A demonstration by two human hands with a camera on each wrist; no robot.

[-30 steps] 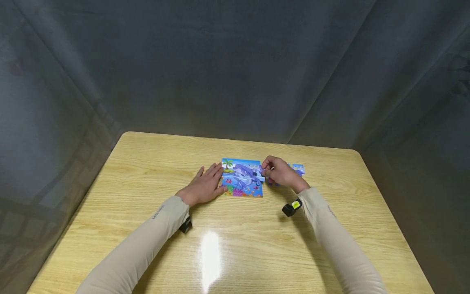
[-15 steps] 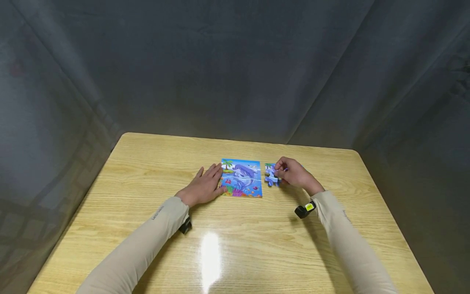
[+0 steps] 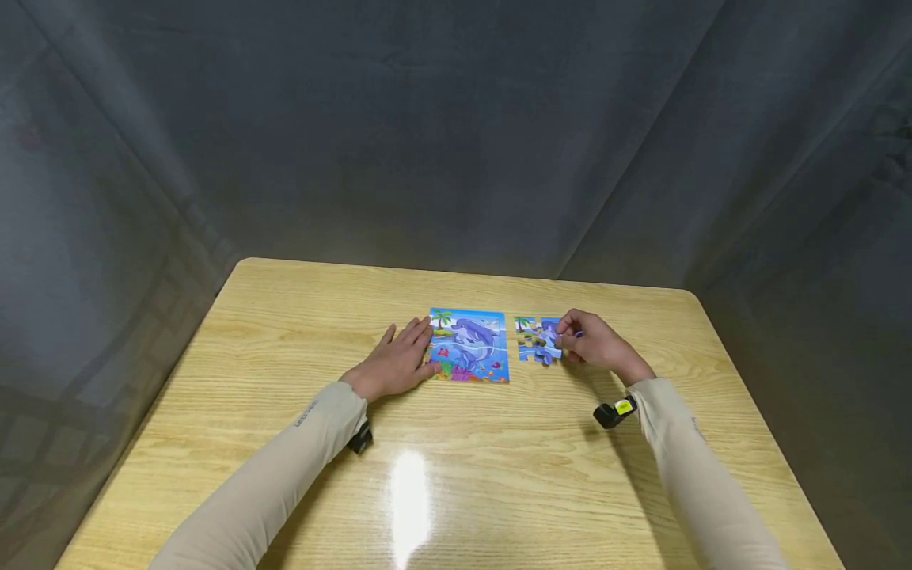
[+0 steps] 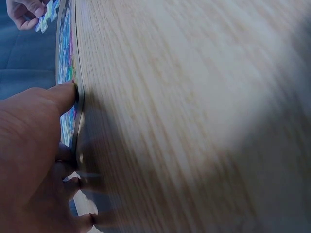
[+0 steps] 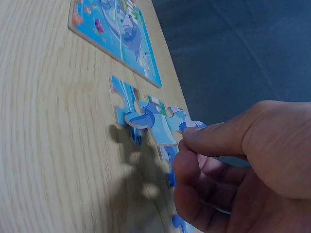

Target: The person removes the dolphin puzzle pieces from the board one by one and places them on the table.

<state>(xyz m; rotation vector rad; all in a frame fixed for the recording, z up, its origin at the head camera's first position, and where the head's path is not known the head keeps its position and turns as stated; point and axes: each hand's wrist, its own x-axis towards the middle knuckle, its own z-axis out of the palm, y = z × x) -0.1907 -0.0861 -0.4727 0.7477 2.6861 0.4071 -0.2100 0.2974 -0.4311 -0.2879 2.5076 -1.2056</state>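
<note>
Curtain (image 3: 456,142): grey, hung behind and at both sides in the head view; the right wrist view has only a bluish stretch of it.
Table (image 3: 484,475): pale wood grain; its rounded far corners appear in the head view alone.
Sleeves (image 3: 249,483): beige, lettered in small dark print, seen only from the head.
Picture board (image 3: 470,344): flat on the table between the hands, dolphins and palm tree complete from above; the right wrist view adds its pale, thick edge.
Left hand (image 3: 395,366): fingers straight and spread, grasping nothing; its own wrist view shows the thumb touching the board's near edge.
Right hand (image 3: 598,342): thumb and index finger pinch a puzzle piece (image 5: 163,128), plain in the right wrist view, partly masked from the head.
Loose pieces (image 3: 525,324): right of the board with a gap between, some hidden behind the right hand.
Wrist camera (image 3: 624,407): black with a yellow label, under the right sleeve's cuff, in the head view only.
Puzzle piece: blue and white, raised over the loose ones; the right wrist view gives the shadow beneath.
</note>
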